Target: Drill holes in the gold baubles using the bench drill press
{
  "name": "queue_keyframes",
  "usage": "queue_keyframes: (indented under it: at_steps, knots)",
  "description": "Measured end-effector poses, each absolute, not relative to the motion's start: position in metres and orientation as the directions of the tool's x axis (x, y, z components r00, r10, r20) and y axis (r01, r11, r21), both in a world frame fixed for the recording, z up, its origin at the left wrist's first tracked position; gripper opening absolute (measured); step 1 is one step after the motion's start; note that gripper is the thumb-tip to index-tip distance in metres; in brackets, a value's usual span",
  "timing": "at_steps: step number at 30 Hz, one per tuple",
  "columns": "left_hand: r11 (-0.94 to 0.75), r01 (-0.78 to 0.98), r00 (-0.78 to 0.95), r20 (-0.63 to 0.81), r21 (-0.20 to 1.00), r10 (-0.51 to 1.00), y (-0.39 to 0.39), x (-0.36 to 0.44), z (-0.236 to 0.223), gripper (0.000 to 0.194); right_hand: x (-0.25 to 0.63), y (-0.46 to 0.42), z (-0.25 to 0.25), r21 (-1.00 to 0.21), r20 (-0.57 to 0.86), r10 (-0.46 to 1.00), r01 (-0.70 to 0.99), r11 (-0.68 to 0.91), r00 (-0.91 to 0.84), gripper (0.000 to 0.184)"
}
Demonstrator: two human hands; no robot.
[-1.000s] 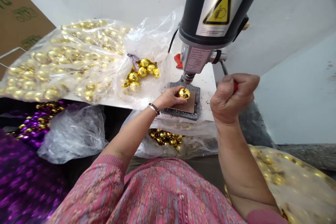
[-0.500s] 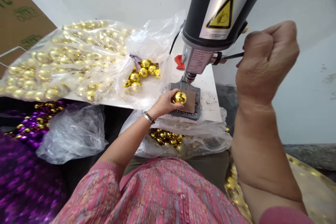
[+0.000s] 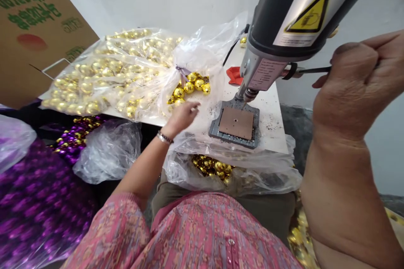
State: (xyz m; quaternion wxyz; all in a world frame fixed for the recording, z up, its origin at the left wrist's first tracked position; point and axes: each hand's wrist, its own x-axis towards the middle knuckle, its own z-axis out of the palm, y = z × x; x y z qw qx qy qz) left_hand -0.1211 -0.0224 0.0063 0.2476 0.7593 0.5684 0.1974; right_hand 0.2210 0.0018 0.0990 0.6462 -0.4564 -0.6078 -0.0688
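Observation:
My right hand (image 3: 350, 88) is closed around the feed lever (image 3: 315, 69) of a bench drill press (image 3: 293, 21). Below the chuck (image 3: 251, 94), a brown square board (image 3: 236, 122) with a small hole lies on the grey base (image 3: 217, 133); no ball rests on it. My left hand (image 3: 184, 117) hovers left of the base, by a cluster of shiny gold balls (image 3: 188, 87) at the mouth of a clear plastic bag (image 3: 123, 75). Its fingers point right, slightly apart, with nothing visible in them.
An open plastic bag of gold balls (image 3: 214, 166) sits at my lap under the table edge. Purple balls (image 3: 41, 201) fill a bag at left, near a crumpled clear bag (image 3: 107, 151). A cardboard box (image 3: 41, 42) stands behind. A red cloth (image 3: 234, 75) lies beside the drill.
My left hand has left the drill base and moved left towards the gold balls. The gold ball it held is gone from its fingers. My right hand stays on the lever; the view has shifted.

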Motion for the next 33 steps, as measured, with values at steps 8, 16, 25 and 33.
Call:
queue_keyframes:
  at_steps: [8,16,25,33]
  knots:
    - [0.273,0.949,-0.259,-0.103,0.157,0.96,0.058,-0.159,0.026,0.037,0.198,-0.014,0.11,-0.574,0.806,0.488,0.639,0.512,0.334,0.029]
    - [0.107,0.95,-0.065,-0.147,0.293,0.987,0.04,-0.135,0.019,0.037,0.192,-0.019,0.112,-0.607,0.785,0.507,0.605,0.515,0.355,0.025]
    - [0.229,0.135,0.158,-0.249,0.964,0.956,0.007,-0.095,0.033,0.038,0.192,-0.006,0.113,-0.527,0.844,0.423,0.654,0.543,0.33,0.03]
    - [0.225,0.285,0.28,-0.305,0.932,0.91,0.011,-0.049,0.016,0.026,0.184,0.01,0.186,-0.703,0.572,0.702,0.695,0.152,0.425,0.05]
